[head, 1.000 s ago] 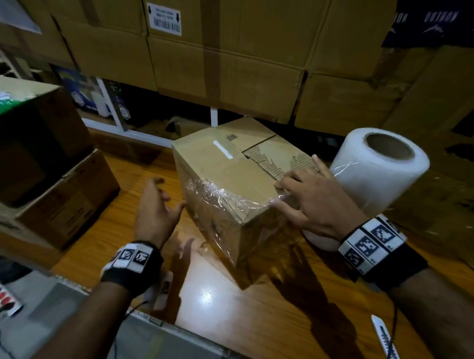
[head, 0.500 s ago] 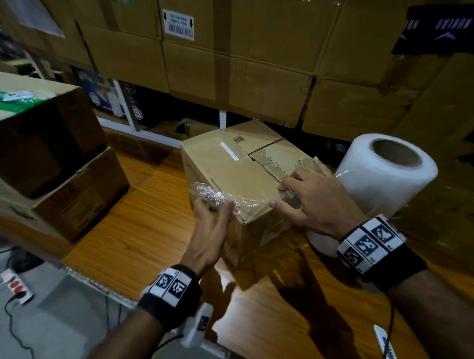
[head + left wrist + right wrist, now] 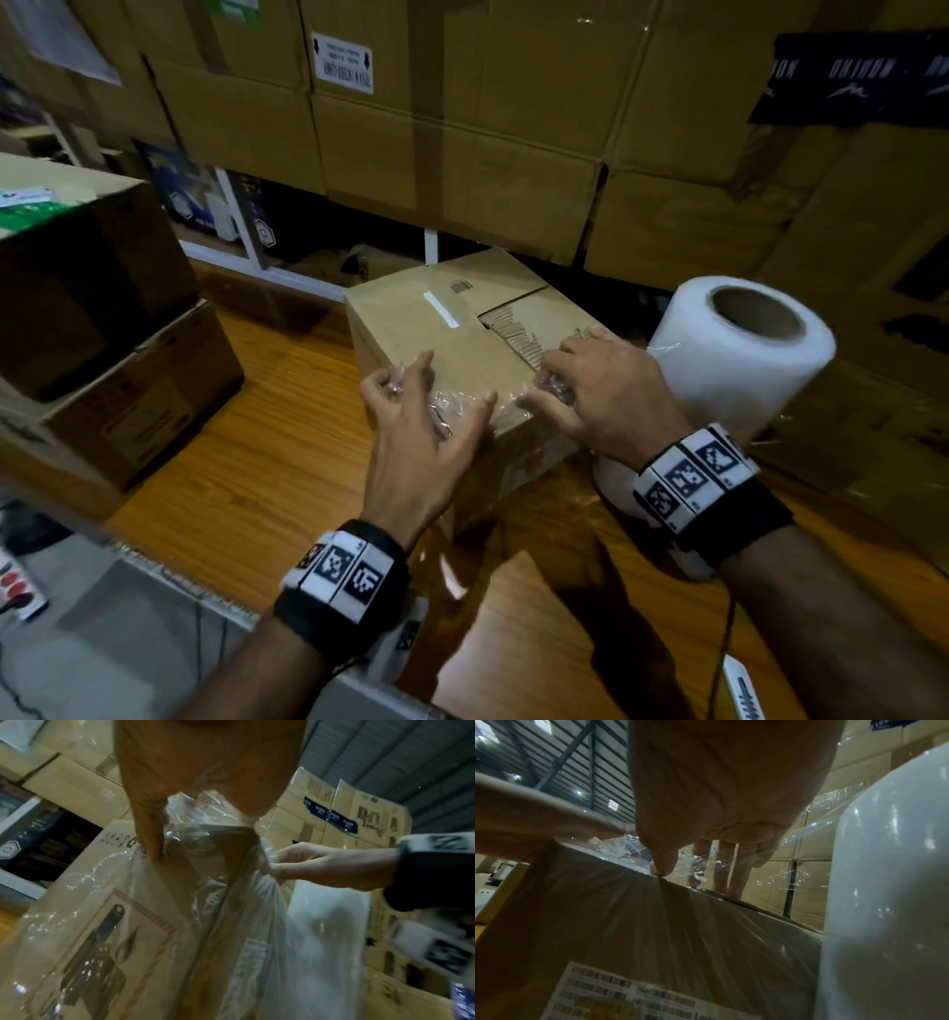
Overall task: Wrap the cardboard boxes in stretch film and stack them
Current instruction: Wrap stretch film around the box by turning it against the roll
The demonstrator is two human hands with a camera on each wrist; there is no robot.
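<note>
Since half a second ago: left hand (image 3: 416, 442) raised from the side onto the near top corner of the brown cardboard box (image 3: 452, 334).

Head view: box on glossy orange-brown wooden table (image 3: 246, 473). Left-hand fingers spread, bent, on crinkled clear stretch film (image 3: 454, 406); a pinch not certain. Right hand (image 3: 601, 395) beside it, thumb and forefinger pinching film at top edge. White upright stretch-film roll (image 3: 739, 370) just right of box. Stacked brown cartons (image 3: 462, 133) behind; two stacked boxes (image 3: 102, 329) left.

Left wrist view: film (image 3: 180, 888) over printed box side; left thumb (image 3: 151, 835) on its top edge. Grey corrugated roof (image 3: 385, 750) above.

Right wrist view: right thumb (image 3: 664, 862) pressing gathered film onto box edge; fingers (image 3: 731, 870) straight on top. Roll (image 3: 890, 882) close at right.
</note>
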